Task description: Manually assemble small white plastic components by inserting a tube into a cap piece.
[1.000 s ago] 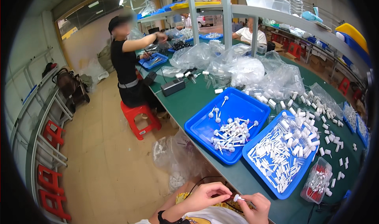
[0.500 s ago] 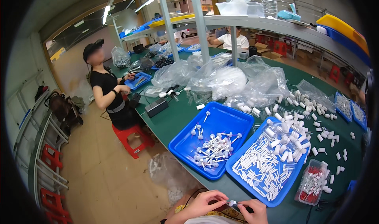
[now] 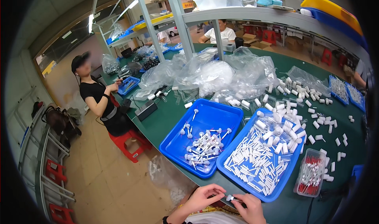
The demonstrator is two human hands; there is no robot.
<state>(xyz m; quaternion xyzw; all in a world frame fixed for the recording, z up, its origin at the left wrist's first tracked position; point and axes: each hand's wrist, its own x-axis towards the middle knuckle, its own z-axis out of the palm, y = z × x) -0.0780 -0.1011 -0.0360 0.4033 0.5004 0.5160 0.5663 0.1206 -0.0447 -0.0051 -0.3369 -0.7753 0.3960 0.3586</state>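
The left hand (image 3: 203, 196) and the right hand (image 3: 248, 206) meet at the lower edge of the view, just off the near edge of the green worktop (image 3: 166, 121). Between their fingertips sits a small white capped part (image 3: 229, 198) with a thin stem. The right hand pinches the stem end with thumb and forefinger closed on it, and the left hand's curled fingers touch the cap end. Whether the left hand truly grips the part or only steadies it cannot be told.

Just beyond the hands, on the worktop, lies the right blue tray (image 3: 290, 166), heaped with short white tubes (image 3: 256, 160). The capped part is held near this tray's nearest corner. Touching the left side of that tray is the left blue tray (image 3: 213, 113), which holds a looser scatter of white stemmed pieces (image 3: 203, 147) like the one in hand. To the right of the right blue tray stands a clear plastic box (image 3: 311, 173) of red-tipped sticks. Beyond the trays, loose white caps (image 3: 316, 113) are strewn over the worktop, and crumpled clear plastic bags (image 3: 221, 76) are piled further back.

Well to the left of the trays, a person in a black top (image 3: 96, 97) sits on a red stool (image 3: 130, 143) at the worktop's far left side. Another person in a white shirt (image 3: 219, 33) sits across it, behind the bags.
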